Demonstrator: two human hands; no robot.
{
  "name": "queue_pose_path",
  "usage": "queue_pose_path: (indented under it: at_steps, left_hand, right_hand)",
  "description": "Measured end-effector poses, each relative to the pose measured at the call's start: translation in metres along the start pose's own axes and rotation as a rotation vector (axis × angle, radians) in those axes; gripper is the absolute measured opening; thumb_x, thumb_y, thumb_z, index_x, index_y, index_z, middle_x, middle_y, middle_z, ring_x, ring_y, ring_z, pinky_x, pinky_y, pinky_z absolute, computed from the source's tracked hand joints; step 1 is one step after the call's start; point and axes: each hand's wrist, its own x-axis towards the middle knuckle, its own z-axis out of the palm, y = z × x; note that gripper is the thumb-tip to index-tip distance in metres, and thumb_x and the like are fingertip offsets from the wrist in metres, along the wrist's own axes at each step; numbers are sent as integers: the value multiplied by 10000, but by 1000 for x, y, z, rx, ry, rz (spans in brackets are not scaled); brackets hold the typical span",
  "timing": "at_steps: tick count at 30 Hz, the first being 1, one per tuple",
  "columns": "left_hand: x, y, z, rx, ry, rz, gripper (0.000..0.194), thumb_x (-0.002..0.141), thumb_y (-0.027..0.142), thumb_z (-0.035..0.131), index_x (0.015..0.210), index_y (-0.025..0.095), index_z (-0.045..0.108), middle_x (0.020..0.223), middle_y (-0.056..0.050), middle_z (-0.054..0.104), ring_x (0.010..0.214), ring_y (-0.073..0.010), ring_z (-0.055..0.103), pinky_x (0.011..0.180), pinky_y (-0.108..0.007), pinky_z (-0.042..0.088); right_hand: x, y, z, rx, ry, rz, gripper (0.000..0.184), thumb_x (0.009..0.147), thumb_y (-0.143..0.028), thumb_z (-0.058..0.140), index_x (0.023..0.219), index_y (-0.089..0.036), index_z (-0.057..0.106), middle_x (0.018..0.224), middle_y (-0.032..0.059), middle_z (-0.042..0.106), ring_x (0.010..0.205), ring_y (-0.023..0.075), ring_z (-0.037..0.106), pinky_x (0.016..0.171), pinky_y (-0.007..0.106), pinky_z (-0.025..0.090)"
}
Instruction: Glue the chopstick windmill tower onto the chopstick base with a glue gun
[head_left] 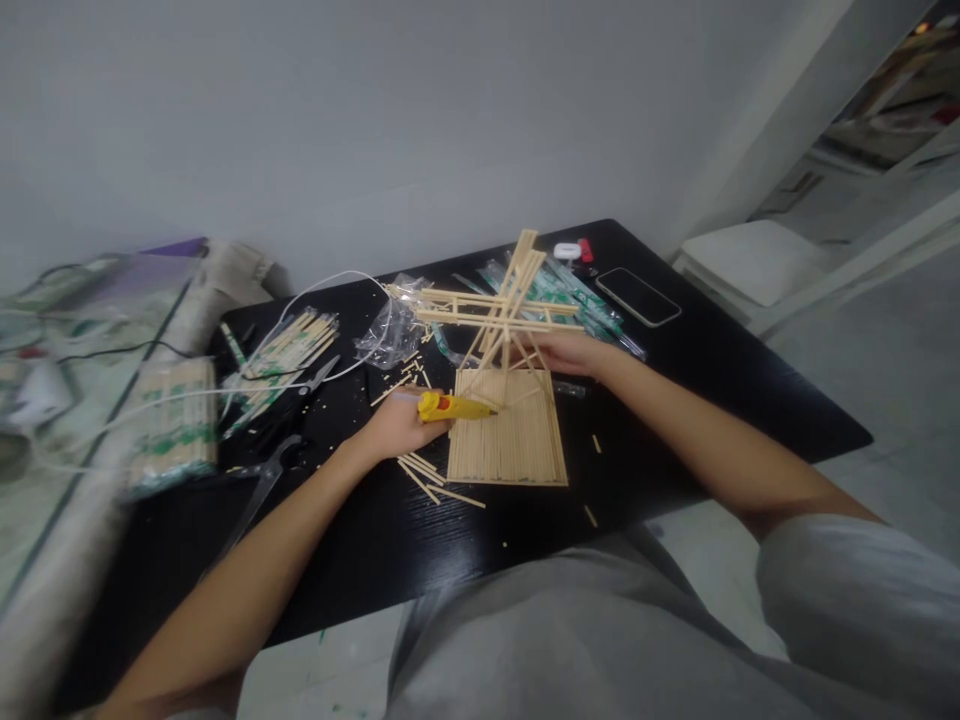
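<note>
A yellow hot glue gun (454,406) is gripped in my left hand (401,425), its nozzle pointing right above the model's flat base. The model (510,440) is built of pale wooden sticks: a square platform of sticks laid side by side carries a frame of slanted legs at its back edge. Crossed arms (499,312) of paired sticks top this frame. Behind the legs, on the right side, my right hand (562,352) is closed on the frame; its fingertips are partly hidden by the sticks.
Loose sticks (424,475) and cut bits lie left of the base. Scissors (319,377), pliers (266,475), wrapped chopsticks (292,365) and a larger pack (172,420) are farther left. Empty wrappers (581,295) and a phone (639,297) lie at the back right. A white cable (300,292) loops over the black table (637,465).
</note>
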Motion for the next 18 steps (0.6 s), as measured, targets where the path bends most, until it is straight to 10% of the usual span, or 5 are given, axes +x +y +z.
queue_pose_path:
  at_steps: [18]
  left_hand:
    - [1,3,-1,-21,-8,-2,196,916,290,709,760,206,626,721,13,660,673,-158,643,682,-272,493]
  right_hand:
    - [-5,-5,5,-47,36,16,188,1132,-203,626,1076,-136,793,1019,106,823,897,171,795,881,273,637]
